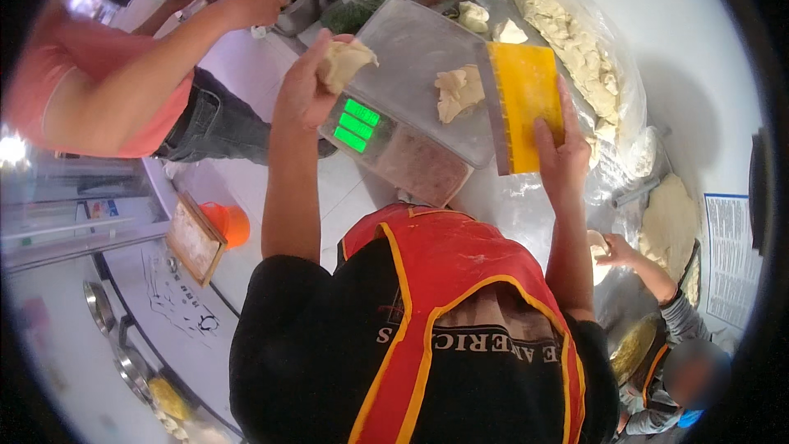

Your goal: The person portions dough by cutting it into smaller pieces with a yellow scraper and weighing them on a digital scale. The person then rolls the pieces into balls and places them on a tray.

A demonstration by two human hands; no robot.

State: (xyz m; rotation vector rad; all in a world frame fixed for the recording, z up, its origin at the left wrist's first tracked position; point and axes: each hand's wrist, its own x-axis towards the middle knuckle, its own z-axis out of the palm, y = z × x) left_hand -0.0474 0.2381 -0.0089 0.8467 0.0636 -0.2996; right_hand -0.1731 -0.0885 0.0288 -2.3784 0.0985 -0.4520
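Observation:
A lump of pale dough [345,64] is gripped in my left hand [306,86], held over the left edge of the scale. My right hand [565,152] grips a yellow dough scraper [526,103] with a metal blade edge, upright over the right side of the scale. Beneath both hands lies a digital scale [403,41] with a flat grey plate and a lit green display. One piece of dough [459,92] rests on that plate, close to the scraper's blade. Smaller dough pieces [509,31] sit beyond the plate's far right corner.
A long mass of dough [567,45] lies on plastic along the wall at right. One co-worker in a pink shirt [107,99] reaches toward a metal pot [296,0] at far left. Another person's hand [616,251] touches dough at lower right, near a flat dough sheet [667,222].

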